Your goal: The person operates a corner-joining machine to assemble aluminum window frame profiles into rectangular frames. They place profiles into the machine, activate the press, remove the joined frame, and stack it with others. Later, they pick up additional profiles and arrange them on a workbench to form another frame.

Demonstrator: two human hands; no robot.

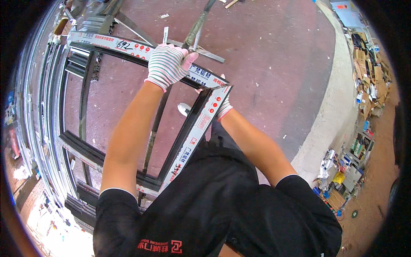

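Dark aluminium profiles with printed white-and-red film stand in an angled frame before me. My left hand (166,64), in a striped glove with pink fingertips, is closed over the far profile (115,44), which has handwriting on its film. My right hand (224,107), gloved alike, grips the outer side of the corner where the far profile meets the right-hand profile (195,132). The profiles hide most of its fingers. At this corner the two mitred ends come together, but I cannot tell whether they sit flush. Toward the lower left runs another dark profile (83,150).
Narrow support bars (156,124) pass beneath the frame. Long silver profiles (40,115) are stacked at the left. Cardboard scraps (370,73) and assorted clutter (342,175) line the right side. A white shoe (184,109) shows on the reddish floor (274,55).
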